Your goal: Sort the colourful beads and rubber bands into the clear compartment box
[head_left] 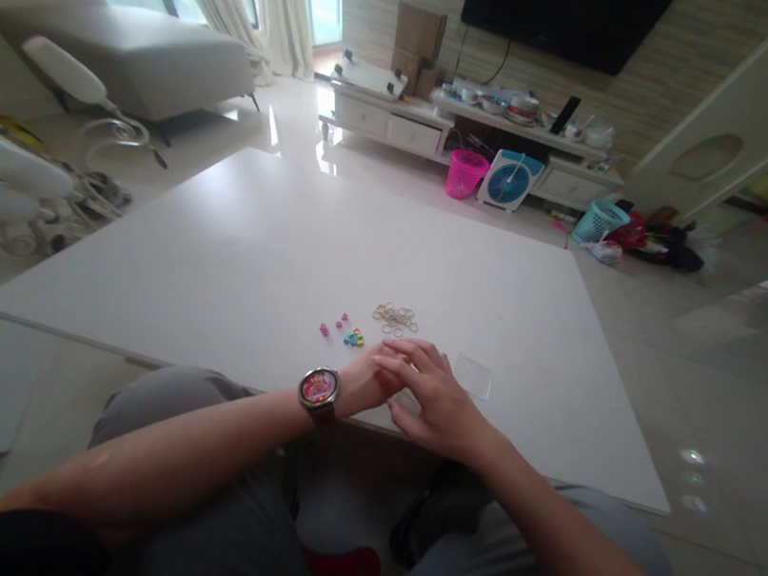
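Observation:
My left hand [370,384], with a round watch [319,388] on its wrist, lies near the table's front edge. Its fingers are mostly hidden beneath my right hand [443,405], which rests across it with fingers stretched out and nothing visible in them. Just beyond the hands is a loose pile of thin coloured rings [395,318] that look like small rubber bands. Left of it sit several blue, green and yellow small pieces [354,338] and a few pink pieces [324,329]. A clear, flat plastic case or lid [473,376] lies right of my right hand.
The white table [291,236] spreads out ahead, its front edge close to my knees. White padded chairs [19,166] stand at the left. Across the floor are a pink basket [466,174], a blue fan [510,181], a light-blue basket [600,222] and a TV cabinet [414,134].

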Tool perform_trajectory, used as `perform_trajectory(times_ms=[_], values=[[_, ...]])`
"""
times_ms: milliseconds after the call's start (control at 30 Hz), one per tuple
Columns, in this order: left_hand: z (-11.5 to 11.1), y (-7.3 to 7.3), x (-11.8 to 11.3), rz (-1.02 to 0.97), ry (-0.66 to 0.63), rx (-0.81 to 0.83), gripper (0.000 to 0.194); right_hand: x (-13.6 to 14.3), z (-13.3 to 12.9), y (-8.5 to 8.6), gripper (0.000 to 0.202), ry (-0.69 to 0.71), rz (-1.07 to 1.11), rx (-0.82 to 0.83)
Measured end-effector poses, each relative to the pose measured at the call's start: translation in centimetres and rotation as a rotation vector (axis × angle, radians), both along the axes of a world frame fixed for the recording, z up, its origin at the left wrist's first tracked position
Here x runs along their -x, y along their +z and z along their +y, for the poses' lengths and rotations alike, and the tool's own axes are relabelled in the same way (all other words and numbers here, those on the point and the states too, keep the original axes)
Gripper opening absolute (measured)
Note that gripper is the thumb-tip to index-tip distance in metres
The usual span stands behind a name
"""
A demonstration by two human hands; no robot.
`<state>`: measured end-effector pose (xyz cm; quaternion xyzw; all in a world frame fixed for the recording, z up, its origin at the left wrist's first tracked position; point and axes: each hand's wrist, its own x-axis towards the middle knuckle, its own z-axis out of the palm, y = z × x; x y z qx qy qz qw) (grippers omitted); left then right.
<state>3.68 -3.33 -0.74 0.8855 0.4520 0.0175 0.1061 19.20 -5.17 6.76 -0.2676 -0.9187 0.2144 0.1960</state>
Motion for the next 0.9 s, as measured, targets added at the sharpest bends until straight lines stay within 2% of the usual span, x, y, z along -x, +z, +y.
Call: perform_trajectory(times_ms=[133, 233, 300, 333, 367, 467, 500, 533, 567, 633, 700, 900], values=[[-2.0, -0.7, 0.6, -0.035, 0.107, -0.016, 0.036, 1.9, -1.5, 1.0, 0.055, 0.14, -0.041, -0.027], [-2.8, -0.7, 0.3, -0.047, 0.179, 0.015, 0.034, 3.0, -2.0, 0.9, 0.058, 0.077, -0.072, -0.027], [-2.7, -0.4, -0.6, -0.189, 0.202, 0.02, 0.033, 3.4, -2.1, 0.8, 0.063, 0.03, -0.072, -0.021], [-2.6, -0.3, -1.1, -0.373, 0.225, -0.006, 0.031, 3.5, -2.0, 0.8, 0.065, 0.027, -0.071, -0.022], [-2.5, -0.2, -1.8, -0.645, 0.262, -0.058, 0.029, 3.6, -2.0, 0.8, 0.064, 0.035, -0.071, -0.028], [-2.3, -0.1, -3.7, -1.709, 0.385, -0.305, 0.025, 3.7, -2.0, 1.0, 0.06, 0.054, -0.073, -0.057], [-2.3, -0.1, -4.2, -1.972, 0.387, -0.362, 0.025, 3.7, -2.0, 1.0, 0.059, 0.053, -0.077, -0.064], [-2.4, -0.1, -4.6, -2.133, 0.385, -0.38, 0.025, 3.8, -2.0, 1.0, 0.059, 0.05, -0.081, -0.066], [-2.5, -0.1, -4.8, -2.213, 0.386, -0.371, 0.025, 3.8, -2.0, 0.9, 0.06, 0.047, -0.083, -0.065], [-2.8, -0.1, -5.1, -2.185, 0.408, -0.309, 0.025, 3.8, -2.0, 0.8, 0.059, 0.041, -0.082, -0.056], [-3.1, -0.2, -5.0, -2.036, 0.44, -0.267, 0.026, 3.8, -2.0, 0.6, 0.058, 0.037, -0.074, -0.047], [-4.0, -1.5, -4.1, -1.383, 0.54, -0.296, 0.039, 3.7, -1.9, 0.6, 0.04, 0.133, -0.02, -0.089]])
